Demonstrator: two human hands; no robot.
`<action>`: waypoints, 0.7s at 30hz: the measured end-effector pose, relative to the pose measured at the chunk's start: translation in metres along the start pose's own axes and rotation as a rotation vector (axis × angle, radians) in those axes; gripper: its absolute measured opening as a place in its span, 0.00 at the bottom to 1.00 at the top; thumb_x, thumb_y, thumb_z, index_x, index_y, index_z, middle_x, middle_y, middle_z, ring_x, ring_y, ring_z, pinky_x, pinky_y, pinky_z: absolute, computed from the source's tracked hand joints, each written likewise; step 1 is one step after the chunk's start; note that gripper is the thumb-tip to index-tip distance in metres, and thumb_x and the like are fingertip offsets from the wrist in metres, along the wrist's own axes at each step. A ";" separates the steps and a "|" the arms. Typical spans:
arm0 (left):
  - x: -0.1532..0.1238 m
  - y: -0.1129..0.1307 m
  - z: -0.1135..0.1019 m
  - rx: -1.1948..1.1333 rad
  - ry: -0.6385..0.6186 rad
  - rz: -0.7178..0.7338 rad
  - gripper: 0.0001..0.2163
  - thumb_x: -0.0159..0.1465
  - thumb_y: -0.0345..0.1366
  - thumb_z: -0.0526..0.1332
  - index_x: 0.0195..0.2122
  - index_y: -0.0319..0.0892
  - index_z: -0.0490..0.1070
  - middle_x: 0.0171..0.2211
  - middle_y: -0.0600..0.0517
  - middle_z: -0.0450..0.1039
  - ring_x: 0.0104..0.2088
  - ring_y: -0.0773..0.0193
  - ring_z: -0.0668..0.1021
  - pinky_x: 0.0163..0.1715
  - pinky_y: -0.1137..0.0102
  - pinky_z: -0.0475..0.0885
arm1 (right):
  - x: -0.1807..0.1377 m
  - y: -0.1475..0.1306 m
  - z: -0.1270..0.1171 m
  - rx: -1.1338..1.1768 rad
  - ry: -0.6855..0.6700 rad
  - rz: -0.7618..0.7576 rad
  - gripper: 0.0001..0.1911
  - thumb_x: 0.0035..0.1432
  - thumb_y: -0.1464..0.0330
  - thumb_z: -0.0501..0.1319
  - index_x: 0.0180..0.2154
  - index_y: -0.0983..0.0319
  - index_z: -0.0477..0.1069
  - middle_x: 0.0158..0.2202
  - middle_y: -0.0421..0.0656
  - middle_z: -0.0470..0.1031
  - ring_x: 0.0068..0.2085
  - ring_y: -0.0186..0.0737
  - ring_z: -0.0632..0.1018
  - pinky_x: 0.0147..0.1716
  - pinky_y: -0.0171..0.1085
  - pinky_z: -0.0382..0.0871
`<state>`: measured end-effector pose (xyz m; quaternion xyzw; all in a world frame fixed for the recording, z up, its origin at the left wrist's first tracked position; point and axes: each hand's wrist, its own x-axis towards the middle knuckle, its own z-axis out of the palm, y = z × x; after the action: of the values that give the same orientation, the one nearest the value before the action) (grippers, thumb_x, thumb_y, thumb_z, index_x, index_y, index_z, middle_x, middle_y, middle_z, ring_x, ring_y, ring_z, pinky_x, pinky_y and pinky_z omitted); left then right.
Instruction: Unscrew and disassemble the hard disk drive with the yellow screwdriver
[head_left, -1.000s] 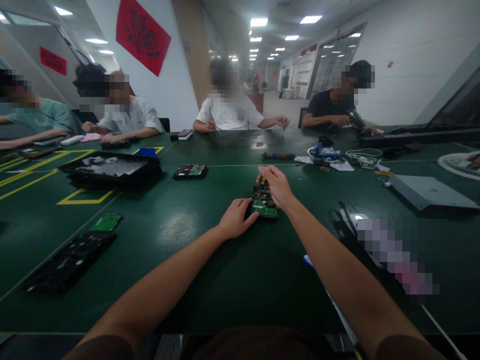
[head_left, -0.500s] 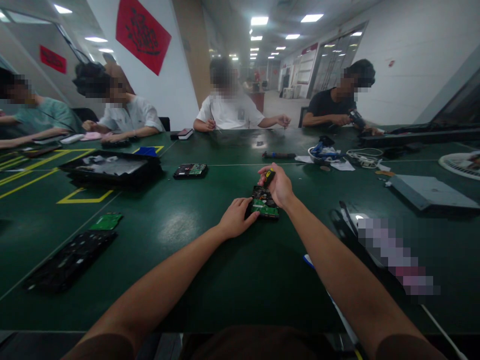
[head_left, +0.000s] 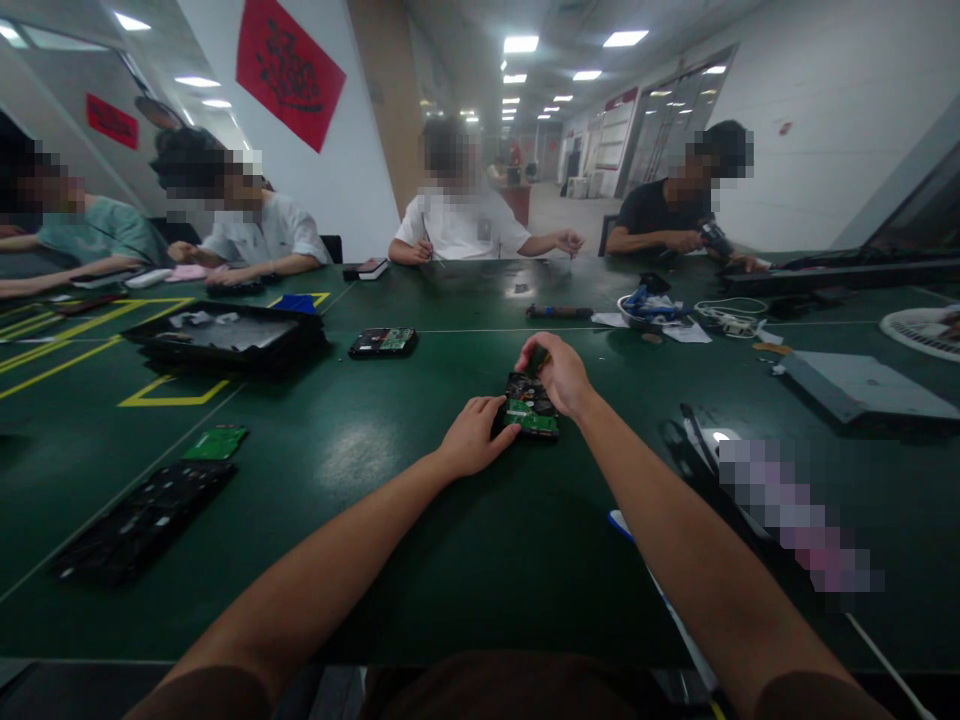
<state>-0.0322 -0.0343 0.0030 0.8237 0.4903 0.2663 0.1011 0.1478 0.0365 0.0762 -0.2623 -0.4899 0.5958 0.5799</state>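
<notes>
A hard drive [head_left: 531, 406] lies circuit-board side up on the green table [head_left: 420, 520], its green board facing me. My left hand [head_left: 474, 437] rests against the drive's left edge, fingers curled on it and holding it still. My right hand [head_left: 556, 374] is closed around a small screwdriver with a yellow and black handle, mostly hidden in the fist, and hovers over the far end of the drive.
A second hard drive [head_left: 383, 342] lies farther left, near a black tray [head_left: 225, 336]. A loose green board [head_left: 214, 443] and a dark panel [head_left: 139, 524] sit at the left. Cables and a bowl [head_left: 643, 306] lie beyond; other people sit around the far edge.
My right hand lifted with the screwdriver handle showing, then came back down over the drive's far end, its fist now covering the handle. My left hand stayed put.
</notes>
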 end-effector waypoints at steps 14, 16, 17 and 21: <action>0.000 0.001 -0.001 -0.005 -0.004 0.003 0.29 0.71 0.53 0.57 0.67 0.40 0.64 0.60 0.39 0.71 0.63 0.47 0.71 0.64 0.52 0.67 | 0.002 0.001 0.000 -0.027 0.058 -0.003 0.22 0.55 0.45 0.69 0.30 0.58 0.75 0.28 0.38 0.73 0.30 0.35 0.76 0.34 0.36 0.71; 0.000 0.002 -0.001 -0.004 -0.004 0.000 0.29 0.71 0.53 0.57 0.67 0.39 0.64 0.60 0.39 0.71 0.63 0.46 0.71 0.64 0.51 0.67 | 0.003 0.003 -0.001 -0.015 0.066 -0.009 0.21 0.53 0.47 0.71 0.30 0.58 0.75 0.28 0.37 0.73 0.30 0.35 0.76 0.35 0.36 0.71; 0.000 0.002 -0.002 -0.004 -0.006 -0.003 0.29 0.71 0.53 0.57 0.67 0.39 0.64 0.60 0.39 0.71 0.63 0.46 0.71 0.64 0.52 0.67 | 0.003 0.003 -0.001 -0.013 0.068 -0.008 0.20 0.53 0.48 0.72 0.30 0.58 0.74 0.28 0.37 0.73 0.30 0.34 0.76 0.36 0.36 0.72; 0.000 0.002 -0.003 -0.001 -0.009 -0.003 0.29 0.72 0.53 0.56 0.67 0.39 0.64 0.60 0.39 0.71 0.63 0.46 0.71 0.64 0.52 0.67 | 0.002 0.001 0.000 -0.028 0.057 -0.016 0.19 0.53 0.50 0.72 0.29 0.58 0.74 0.28 0.38 0.75 0.31 0.36 0.77 0.37 0.37 0.72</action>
<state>-0.0318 -0.0359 0.0063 0.8242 0.4907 0.2626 0.1043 0.1472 0.0388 0.0759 -0.2832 -0.4837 0.5763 0.5947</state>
